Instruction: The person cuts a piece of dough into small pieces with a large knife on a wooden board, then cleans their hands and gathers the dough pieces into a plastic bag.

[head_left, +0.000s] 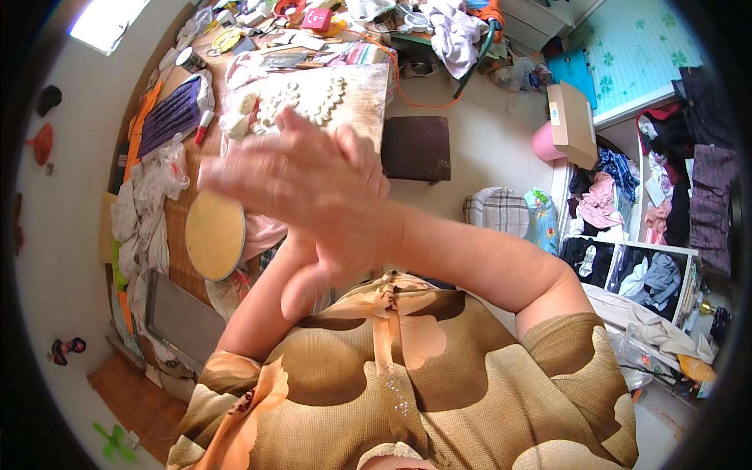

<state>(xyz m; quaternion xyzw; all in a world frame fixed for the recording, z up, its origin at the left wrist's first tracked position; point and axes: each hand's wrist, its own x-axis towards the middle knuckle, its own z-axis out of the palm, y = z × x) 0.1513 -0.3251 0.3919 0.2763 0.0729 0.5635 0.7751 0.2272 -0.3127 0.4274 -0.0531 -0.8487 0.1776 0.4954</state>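
Note:
My right hand (321, 192) lies across my left hand (364, 157), and the two are crossed and pressed together in front of my chest. The right fingers reach out toward the left, stretched and smeared by motion, with the thumb pointing down. Only some fingers of the left hand show behind it, and its palm is hidden. Whether anything lies between the palms I cannot make out. Just beyond the hands, small pale pieces that look like dough (323, 100) are spread over a wooden board (366, 88). A pale lump in a plastic bag (237, 117) lies beside them.
At the left stands a round tan disc with a grey rim (215, 235), near a crumpled plastic bag (168, 168) and a purple ridged pad (171, 117). Clutter covers the table's far end. A dark stool (417, 149) stands right of the board, with a plaid cushion (497, 211) nearer.

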